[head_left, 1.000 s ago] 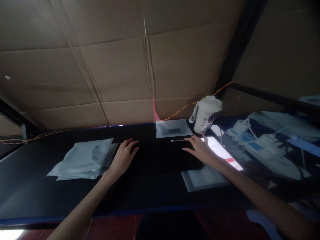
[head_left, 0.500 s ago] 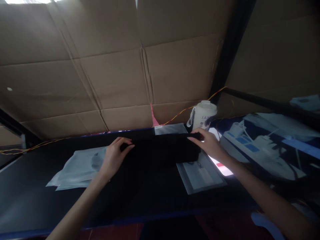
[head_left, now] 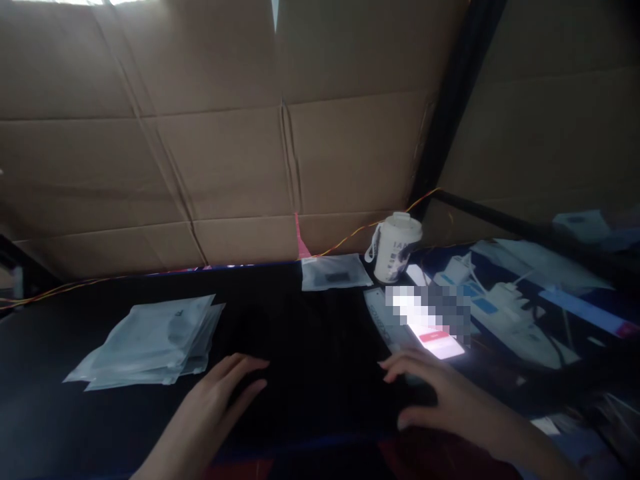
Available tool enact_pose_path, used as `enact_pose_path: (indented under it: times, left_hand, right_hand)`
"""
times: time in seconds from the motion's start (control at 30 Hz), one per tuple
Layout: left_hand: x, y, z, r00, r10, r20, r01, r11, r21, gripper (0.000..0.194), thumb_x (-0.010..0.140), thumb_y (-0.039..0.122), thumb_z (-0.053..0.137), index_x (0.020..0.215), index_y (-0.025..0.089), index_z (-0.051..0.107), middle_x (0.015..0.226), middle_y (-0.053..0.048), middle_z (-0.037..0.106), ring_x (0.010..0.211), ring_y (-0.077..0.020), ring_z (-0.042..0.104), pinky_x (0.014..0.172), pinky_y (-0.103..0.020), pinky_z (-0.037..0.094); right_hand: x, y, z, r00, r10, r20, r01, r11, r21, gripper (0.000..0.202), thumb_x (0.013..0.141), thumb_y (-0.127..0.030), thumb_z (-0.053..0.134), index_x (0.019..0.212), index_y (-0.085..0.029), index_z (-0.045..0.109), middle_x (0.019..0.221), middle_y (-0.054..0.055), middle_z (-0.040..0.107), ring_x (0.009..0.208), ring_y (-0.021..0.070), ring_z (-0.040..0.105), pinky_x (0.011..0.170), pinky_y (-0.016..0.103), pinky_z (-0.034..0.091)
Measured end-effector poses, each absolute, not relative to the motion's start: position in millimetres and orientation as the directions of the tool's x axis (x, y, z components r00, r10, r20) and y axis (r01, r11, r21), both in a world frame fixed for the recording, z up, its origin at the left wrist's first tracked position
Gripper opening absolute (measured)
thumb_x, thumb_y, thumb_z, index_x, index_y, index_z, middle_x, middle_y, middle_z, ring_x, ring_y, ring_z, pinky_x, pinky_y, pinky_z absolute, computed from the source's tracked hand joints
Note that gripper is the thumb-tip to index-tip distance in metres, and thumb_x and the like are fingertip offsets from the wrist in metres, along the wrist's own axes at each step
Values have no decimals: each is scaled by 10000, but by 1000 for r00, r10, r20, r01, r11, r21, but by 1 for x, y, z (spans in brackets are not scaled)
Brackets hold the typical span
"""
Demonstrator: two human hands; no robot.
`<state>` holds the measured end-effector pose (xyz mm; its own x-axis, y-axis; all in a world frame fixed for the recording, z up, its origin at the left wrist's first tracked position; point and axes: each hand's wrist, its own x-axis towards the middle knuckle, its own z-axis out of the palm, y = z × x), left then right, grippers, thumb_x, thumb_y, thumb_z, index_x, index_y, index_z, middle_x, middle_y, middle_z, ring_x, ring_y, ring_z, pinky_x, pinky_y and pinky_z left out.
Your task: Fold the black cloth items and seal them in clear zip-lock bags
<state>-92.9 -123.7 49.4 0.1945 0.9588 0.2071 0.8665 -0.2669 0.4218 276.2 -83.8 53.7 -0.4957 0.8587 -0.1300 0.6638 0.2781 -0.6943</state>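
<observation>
My left hand (head_left: 223, 393) is over the near part of the black tabletop (head_left: 300, 340), thumb and fingers apart, holding nothing. To its upper left lies a stack of frosted plastic bags (head_left: 150, 340). My right hand (head_left: 430, 393) is open too, its fingers spread at the near end of a flat pale packet (head_left: 383, 320), which it partly covers. Beside that packet glows a lit phone (head_left: 437, 337). Another frosted bag (head_left: 336, 272) with a dark item in it lies at the back edge of the table.
A white cup (head_left: 397, 247) with a strap stands at the back right. Power strips (head_left: 505, 320) with plugs and cables lie on the right. Behind the table rises a cardboard wall (head_left: 225, 160), with a thin yellow-red wire along its foot.
Both hands have come back toward the near edge and opened; the black thing between them is no longer held up. The bag at the back and the packet by the phone show more fully.
</observation>
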Motion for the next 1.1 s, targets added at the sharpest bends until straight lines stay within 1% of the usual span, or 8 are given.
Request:
enact_pose_path:
  times: [0.07,0.17,0.27,0.37,0.47,0.53,0.77,1.1]
  left_hand:
    - [-69,-108,52,270,930,250,855,-351,382,259,942,399,448,1090,297,634,1148,-16,636,1027,-191,638,899,-330,531]
    - [-48,-84,44,357,886,295,859,-435,271,270,932,394,477,1123,275,626,1285,-57,572,1141,-245,582,949,-429,502]
    - [-47,-66,25,421,861,284,859,-479,179,413,899,466,509,1266,278,536,1439,-97,438,1283,-302,458,1002,-531,428]
    - [-59,-59,6,453,858,242,861,-492,132,593,884,540,486,1403,275,378,1485,-122,367,1344,-309,368,1027,-561,380]
    - [-75,-61,-8,444,866,228,874,-475,103,633,901,541,452,1451,277,283,1497,-110,346,1360,-295,338,1041,-563,359]
    - [-81,-65,-13,421,874,244,886,-454,96,623,913,521,445,1459,287,259,1504,-91,336,1367,-286,324,1054,-559,345]
    - [-80,-68,-14,381,879,286,896,-427,119,587,917,517,439,1441,287,306,1497,-76,355,1366,-283,333,1053,-551,354]
    - [-79,-67,-14,377,888,264,892,-425,156,565,919,511,440,1420,267,349,1490,-91,368,1378,-284,310,1072,-565,313]
  right_hand:
    - [270,-70,61,-480,876,-46,639,313,-703,323,798,-521,615,1013,-280,632,1237,42,591,1187,242,519,1017,403,400]
    - [253,-43,60,-424,898,119,639,389,-663,298,861,-500,540,1032,-270,623,1232,54,592,1150,227,551,986,399,432]
    - [231,-15,41,-369,889,270,690,457,-562,344,877,-493,523,1110,-256,611,1313,78,551,1214,242,515,1004,425,425]
    - [210,1,12,-372,876,307,782,474,-404,492,889,-535,475,1245,-207,561,1380,134,502,1255,279,484,1007,472,417]
    - [196,5,-13,-353,873,336,870,439,-225,604,899,-583,400,1302,-151,529,1383,182,490,1284,337,441,1040,606,307]
    - [192,4,-23,-345,862,371,891,425,-160,638,909,-594,351,1330,-138,500,1401,186,467,1301,345,416,1057,659,213]
    - [191,3,-26,-352,863,362,891,428,-154,630,924,-593,310,1358,-163,463,1430,154,441,1330,300,385,1089,635,146]
    - [195,5,-25,-366,873,321,868,445,-221,659,915,-602,328,1374,-143,440,1451,161,410,1363,276,331,1098,535,254]
